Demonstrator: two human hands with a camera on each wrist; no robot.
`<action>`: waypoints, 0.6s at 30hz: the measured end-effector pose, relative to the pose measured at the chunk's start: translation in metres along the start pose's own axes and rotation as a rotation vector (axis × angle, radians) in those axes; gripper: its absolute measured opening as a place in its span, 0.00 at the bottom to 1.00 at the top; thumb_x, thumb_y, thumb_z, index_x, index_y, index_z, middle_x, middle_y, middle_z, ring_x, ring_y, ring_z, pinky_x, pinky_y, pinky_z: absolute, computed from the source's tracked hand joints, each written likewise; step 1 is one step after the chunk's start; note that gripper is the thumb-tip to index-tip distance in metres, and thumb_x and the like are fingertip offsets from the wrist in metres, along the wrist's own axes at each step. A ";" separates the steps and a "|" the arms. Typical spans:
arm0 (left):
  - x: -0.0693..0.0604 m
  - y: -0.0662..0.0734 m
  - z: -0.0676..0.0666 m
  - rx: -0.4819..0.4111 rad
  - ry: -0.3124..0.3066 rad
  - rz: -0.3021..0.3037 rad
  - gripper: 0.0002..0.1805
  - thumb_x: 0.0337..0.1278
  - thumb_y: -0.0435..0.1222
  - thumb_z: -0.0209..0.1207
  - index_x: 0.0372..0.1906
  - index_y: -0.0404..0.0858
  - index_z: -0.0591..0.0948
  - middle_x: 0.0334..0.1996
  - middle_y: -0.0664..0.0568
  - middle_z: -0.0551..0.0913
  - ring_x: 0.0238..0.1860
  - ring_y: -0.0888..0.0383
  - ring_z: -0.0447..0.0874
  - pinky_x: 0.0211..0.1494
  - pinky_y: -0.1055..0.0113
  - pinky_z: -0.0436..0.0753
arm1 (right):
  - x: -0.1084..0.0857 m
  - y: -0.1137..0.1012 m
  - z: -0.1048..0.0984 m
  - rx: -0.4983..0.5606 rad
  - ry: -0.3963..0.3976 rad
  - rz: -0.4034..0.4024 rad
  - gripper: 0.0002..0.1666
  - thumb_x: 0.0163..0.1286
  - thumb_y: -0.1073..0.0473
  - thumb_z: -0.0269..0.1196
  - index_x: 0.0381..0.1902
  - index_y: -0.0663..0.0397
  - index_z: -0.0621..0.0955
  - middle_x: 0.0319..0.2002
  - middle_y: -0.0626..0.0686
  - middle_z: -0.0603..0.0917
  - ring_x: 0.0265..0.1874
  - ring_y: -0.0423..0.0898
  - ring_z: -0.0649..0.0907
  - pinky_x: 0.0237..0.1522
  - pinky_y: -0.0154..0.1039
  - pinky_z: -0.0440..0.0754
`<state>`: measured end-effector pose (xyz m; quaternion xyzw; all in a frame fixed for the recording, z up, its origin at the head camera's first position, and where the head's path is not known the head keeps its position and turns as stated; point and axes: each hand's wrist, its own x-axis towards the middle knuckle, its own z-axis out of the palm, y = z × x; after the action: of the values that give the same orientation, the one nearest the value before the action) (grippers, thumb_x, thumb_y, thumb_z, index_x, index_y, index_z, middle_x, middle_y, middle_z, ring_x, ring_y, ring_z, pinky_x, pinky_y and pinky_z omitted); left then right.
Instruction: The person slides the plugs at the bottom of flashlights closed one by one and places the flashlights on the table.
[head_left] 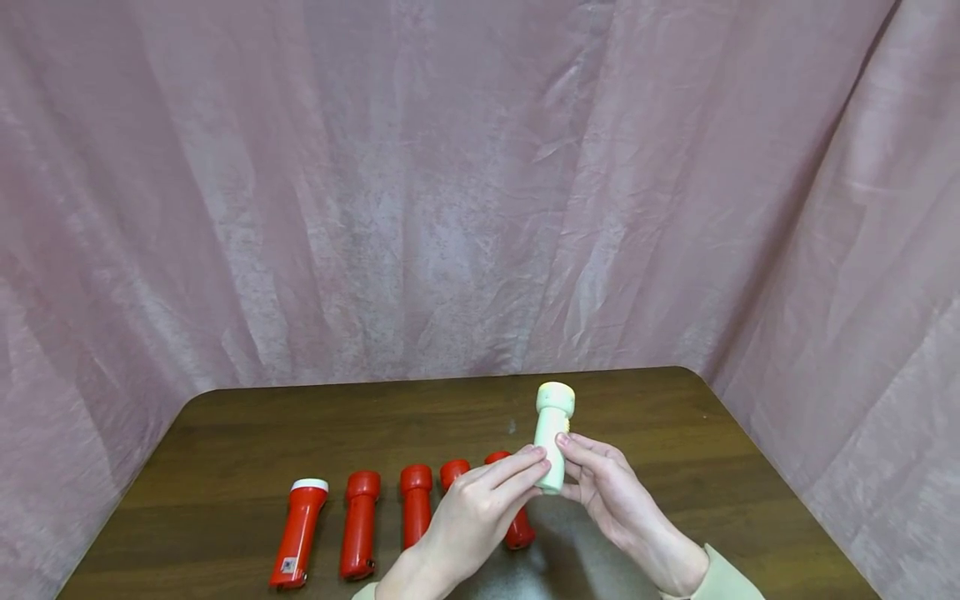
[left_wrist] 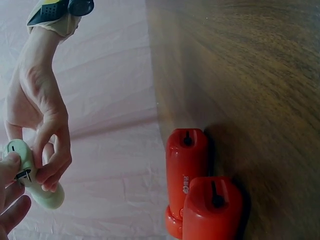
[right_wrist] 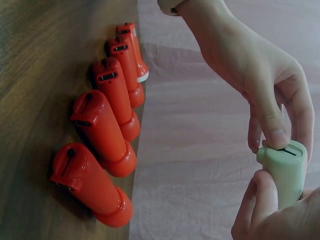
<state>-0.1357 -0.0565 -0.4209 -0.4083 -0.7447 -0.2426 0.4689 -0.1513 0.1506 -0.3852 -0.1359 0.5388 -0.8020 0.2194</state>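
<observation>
A pale green flashlight (head_left: pixel 551 442) is held above the table, its head pointing up and away. My right hand (head_left: pixel 626 500) grips its body, thumb along the side in the head view. My left hand (head_left: pixel 480 504) pinches its tail end from the other side. In the right wrist view, the left thumb (right_wrist: pixel 275 127) lies at the slotted tail of the green flashlight (right_wrist: pixel 285 172). A small metal prong (left_wrist: pixel 24 174) shows near that end in the left wrist view.
Several red flashlights lie in a row on the brown wooden table (head_left: pixel 660 417), one with a white head rim (head_left: pixel 310 484). The nearest red flashlight (head_left: pixel 519 529) is partly behind my left hand. A pink curtain (head_left: pixel 450 208) hangs behind the table and at its sides.
</observation>
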 end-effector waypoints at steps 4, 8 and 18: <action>-0.001 0.000 0.000 0.003 0.005 0.001 0.16 0.69 0.41 0.66 0.56 0.40 0.89 0.53 0.52 0.92 0.51 0.59 0.94 0.54 0.73 0.89 | -0.001 0.001 0.001 -0.005 0.000 0.005 0.15 0.86 0.59 0.50 0.48 0.48 0.85 0.45 0.42 0.92 0.48 0.35 0.90 0.53 0.34 0.90; -0.002 0.000 0.000 0.009 0.011 0.010 0.15 0.71 0.42 0.64 0.55 0.40 0.89 0.52 0.52 0.92 0.51 0.60 0.94 0.54 0.73 0.88 | -0.001 0.002 0.001 -0.012 0.005 0.009 0.15 0.85 0.59 0.50 0.49 0.48 0.84 0.45 0.42 0.92 0.49 0.35 0.90 0.53 0.34 0.90; -0.001 0.001 0.000 0.006 0.011 0.004 0.17 0.64 0.39 0.70 0.55 0.39 0.89 0.52 0.52 0.92 0.51 0.59 0.94 0.55 0.73 0.88 | -0.001 0.001 0.002 -0.017 0.009 0.004 0.14 0.86 0.59 0.50 0.50 0.49 0.84 0.45 0.42 0.91 0.49 0.34 0.89 0.53 0.34 0.90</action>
<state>-0.1342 -0.0564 -0.4219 -0.4070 -0.7419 -0.2417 0.4748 -0.1493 0.1489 -0.3854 -0.1330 0.5470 -0.7974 0.2175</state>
